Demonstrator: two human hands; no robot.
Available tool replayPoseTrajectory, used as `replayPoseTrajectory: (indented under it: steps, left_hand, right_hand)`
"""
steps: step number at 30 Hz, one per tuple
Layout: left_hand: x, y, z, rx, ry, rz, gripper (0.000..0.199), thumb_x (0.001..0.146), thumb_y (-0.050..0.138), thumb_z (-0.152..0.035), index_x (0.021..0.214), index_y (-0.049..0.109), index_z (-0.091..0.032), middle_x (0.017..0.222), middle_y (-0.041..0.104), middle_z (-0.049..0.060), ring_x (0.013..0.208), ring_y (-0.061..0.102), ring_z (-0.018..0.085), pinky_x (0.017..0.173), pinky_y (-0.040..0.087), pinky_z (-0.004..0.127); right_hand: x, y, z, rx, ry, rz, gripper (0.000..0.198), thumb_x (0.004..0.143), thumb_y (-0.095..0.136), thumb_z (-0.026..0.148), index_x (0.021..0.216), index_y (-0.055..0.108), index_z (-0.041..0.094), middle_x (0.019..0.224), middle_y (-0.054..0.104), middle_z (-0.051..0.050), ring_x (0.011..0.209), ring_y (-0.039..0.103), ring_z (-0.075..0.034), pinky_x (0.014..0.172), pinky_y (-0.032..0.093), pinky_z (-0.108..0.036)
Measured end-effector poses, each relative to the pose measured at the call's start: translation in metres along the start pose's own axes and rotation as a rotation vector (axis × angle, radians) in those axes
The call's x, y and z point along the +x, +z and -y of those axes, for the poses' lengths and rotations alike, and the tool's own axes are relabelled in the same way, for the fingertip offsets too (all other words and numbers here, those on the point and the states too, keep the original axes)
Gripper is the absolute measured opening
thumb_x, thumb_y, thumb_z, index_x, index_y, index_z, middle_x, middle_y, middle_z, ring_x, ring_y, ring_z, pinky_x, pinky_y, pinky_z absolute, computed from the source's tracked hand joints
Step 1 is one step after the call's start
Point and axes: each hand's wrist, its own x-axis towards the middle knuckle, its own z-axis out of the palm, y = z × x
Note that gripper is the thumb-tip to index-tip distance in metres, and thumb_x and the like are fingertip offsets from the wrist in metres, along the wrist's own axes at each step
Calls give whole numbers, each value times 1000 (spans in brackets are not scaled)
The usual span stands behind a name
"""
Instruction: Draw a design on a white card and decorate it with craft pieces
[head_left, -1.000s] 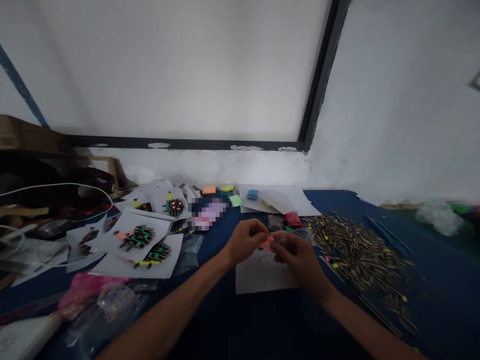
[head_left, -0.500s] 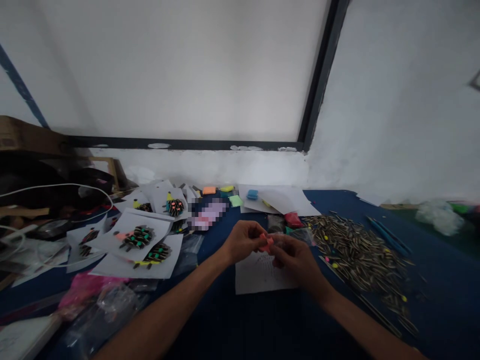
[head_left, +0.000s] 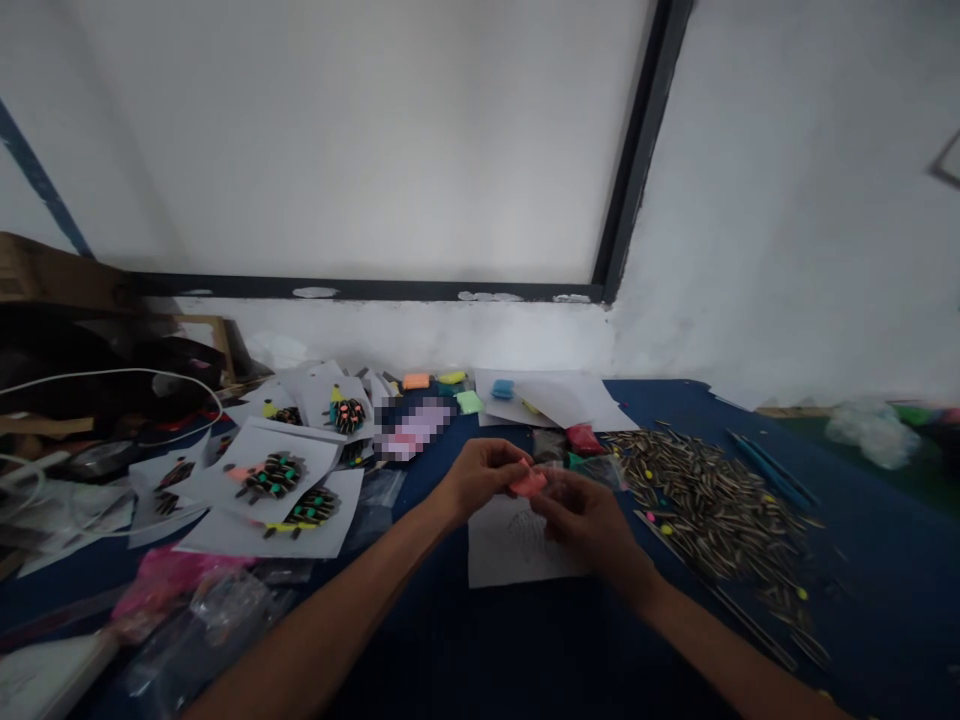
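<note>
Pinched in the fingers of my left hand [head_left: 480, 478] is a soft coral-pink lump of modelling clay [head_left: 529, 483]. My right hand [head_left: 589, 518] meets it from the other side, its fingertips closed at the lump's right edge. Both hands hover over a white sheet with a pencil drawing [head_left: 510, 545], partly covered by the right hand. To the right of my hands spreads a big heap of striped sunflower seeds [head_left: 712, 500], with small yellow and pink balls among them.
Paper sheets bearing seed-and-clay hedgehog figures [head_left: 274, 478] overlap at the left. Behind my hands lie clay packs, such as an orange one [head_left: 416, 381] and a blue one [head_left: 502, 389]. Blue tweezers [head_left: 772, 468] rest beyond the seeds; crumpled plastic bags [head_left: 225, 600] sit front left.
The coral clay shows more of its surface, as my right fingers have shifted slightly right and down from it. My left hand stays almost in place.
</note>
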Motion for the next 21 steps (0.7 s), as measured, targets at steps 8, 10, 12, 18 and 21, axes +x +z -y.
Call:
replayPoseTrajectory:
  steps: [8,10,12,18,21]
  left_hand:
    - [-3,8,-4,144,70,-5,19,69,71,-23,72,57,-10,57,61,1,47,54,7,43,38,16]
    - [-3,6,-5,157,73,-5,23,71,70,-27,72,54,-11,57,60,0,43,53,7,41,37,16]
    - [-3,5,-6,119,50,22,27,72,70,-32,75,53,-11,59,61,0,44,54,7,41,39,17]
    - [-3,2,-6,43,19,152,40,58,82,-29,81,55,-10,61,63,1,49,58,9,48,46,19]
    - [-2,2,-3,50,30,121,39,58,81,-29,79,54,-10,58,62,0,45,58,10,44,44,20]
  right_hand:
    - [-4,3,3,-47,-51,-62,22,68,70,42,69,64,20,50,56,4,42,51,-10,42,42,-22]
    - [-4,3,4,-65,-57,-81,22,69,68,43,68,63,21,48,54,5,41,50,-11,41,42,-22]
    - [-4,2,4,-68,-48,-94,22,69,69,43,70,63,21,48,54,5,41,51,-11,41,41,-22]
    - [-1,-2,-3,-26,-10,-28,29,70,70,44,87,68,20,56,60,4,41,52,-10,40,40,-21]
    - [0,-1,-7,16,-8,11,29,71,70,45,85,70,19,61,63,2,42,53,-9,40,40,-20]
